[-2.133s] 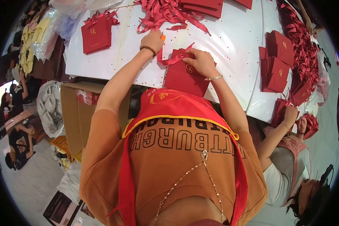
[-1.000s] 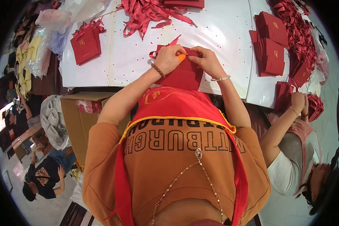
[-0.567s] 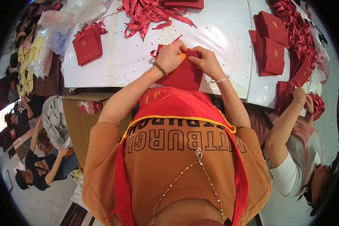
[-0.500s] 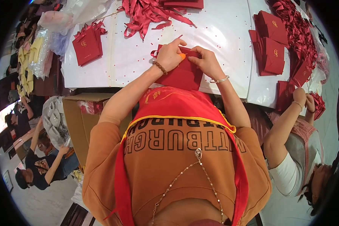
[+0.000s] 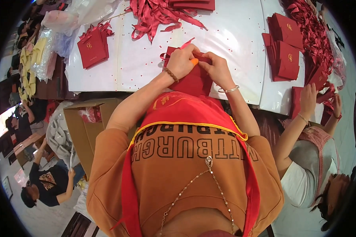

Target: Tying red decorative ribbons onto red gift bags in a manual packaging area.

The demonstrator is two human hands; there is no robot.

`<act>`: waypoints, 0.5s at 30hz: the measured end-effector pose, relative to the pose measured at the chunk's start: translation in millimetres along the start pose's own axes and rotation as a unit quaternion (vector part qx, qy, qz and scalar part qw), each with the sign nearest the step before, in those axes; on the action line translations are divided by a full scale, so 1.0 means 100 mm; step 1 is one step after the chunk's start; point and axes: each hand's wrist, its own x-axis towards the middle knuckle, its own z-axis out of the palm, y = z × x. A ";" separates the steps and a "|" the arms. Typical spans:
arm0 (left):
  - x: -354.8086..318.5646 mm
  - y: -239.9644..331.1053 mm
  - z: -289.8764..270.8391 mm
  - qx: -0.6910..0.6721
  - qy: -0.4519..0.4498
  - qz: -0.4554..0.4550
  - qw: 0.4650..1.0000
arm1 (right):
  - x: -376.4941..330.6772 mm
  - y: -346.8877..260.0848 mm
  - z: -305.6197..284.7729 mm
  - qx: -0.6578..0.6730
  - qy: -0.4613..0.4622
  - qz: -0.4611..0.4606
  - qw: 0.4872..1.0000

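Hands met at upper centre of the frame: your left hand (image 5: 181,62) and right hand (image 5: 217,70) both pinched the top edge of a dark red paper bag (image 5: 194,81) lying flat at the near edge of the white table (image 5: 233,35), an orange tool (image 5: 194,61) showing between your fingers. A red ribbon (image 5: 186,42) stuck up from the bag's mouth. Pulled too hard, that ribbon could have slipped free or torn the paper.

Bare white table (image 5: 146,67) left of the hands; ribbon pile (image 5: 158,14) blocks ahead, stacked red bags (image 5: 284,51) crowd the right.
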 end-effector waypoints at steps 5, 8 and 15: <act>0.08 0.14 -0.38 0.229 -0.072 0.076 0.968 | -0.02 -0.12 0.02 0.041 -0.007 -0.011 0.999; 0.29 0.12 -0.56 0.291 -0.164 0.076 0.940 | -0.02 -0.25 0.03 0.011 -0.004 -0.064 0.998; 0.58 0.07 -0.65 0.090 -0.414 -0.037 0.905 | -0.02 -0.27 0.07 -0.015 -0.018 -0.112 0.993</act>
